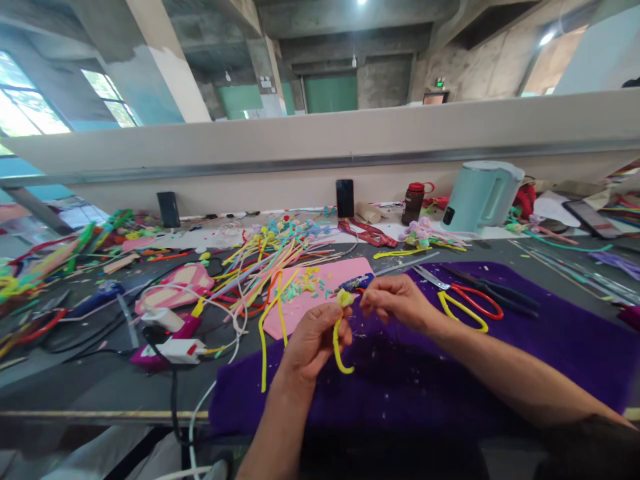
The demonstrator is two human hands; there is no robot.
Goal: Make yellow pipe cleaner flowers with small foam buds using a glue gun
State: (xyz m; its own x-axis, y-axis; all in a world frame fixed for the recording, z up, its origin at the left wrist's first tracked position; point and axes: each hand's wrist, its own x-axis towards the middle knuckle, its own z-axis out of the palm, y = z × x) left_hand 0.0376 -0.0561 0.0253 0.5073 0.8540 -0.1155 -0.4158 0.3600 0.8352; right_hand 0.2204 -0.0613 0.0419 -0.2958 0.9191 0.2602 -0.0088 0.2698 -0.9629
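Yellow pipe cleaner [337,343] pinched in left fingers [327,315], curving below them; right fingers [381,298] bent nearby, hold unclear.

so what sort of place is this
Most likely a handicraft workshop: a heap of coloured pipe cleaners is spread across the worktable, scissors with red and yellow handles lie on purple cloth, and the left hand holds a curved yellow pipe cleaner.

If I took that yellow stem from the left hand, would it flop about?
The yellow stem probably bends but holds shape: its free end hooks sideways below the left hand. It's likely light, being so thin. Its fuzzy-looking surface probably isn't slippery.
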